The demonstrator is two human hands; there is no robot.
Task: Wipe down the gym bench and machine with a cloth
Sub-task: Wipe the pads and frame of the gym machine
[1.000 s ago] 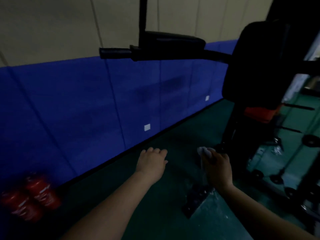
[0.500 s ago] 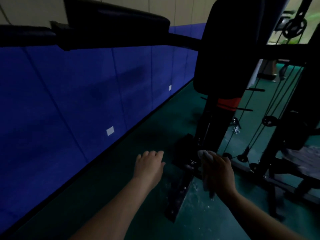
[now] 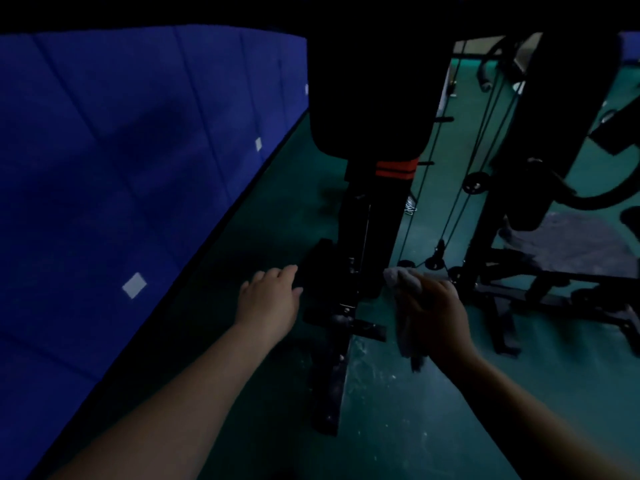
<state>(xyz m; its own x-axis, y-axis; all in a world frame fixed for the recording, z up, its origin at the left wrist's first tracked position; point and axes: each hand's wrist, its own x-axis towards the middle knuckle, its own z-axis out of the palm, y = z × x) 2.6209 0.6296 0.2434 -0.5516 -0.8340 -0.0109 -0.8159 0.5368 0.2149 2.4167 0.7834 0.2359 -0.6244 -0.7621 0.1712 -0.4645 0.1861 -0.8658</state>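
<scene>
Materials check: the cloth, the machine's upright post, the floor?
Cloth, gripped by the right hand: soft woven fabric, pale grey, hanging limp in folds. Upright post: likely black painted metal, with bolts and faint glints. Floor: green, matte, scuffed white; probably rubber or vinyl.

The room is dim. A blue padded wall (image 3: 114, 161) runs along the left, with small pale squares (image 3: 134, 285) on its panels. A dark strip marks its foot, where it meets the scuffed green floor (image 3: 398, 410).
</scene>
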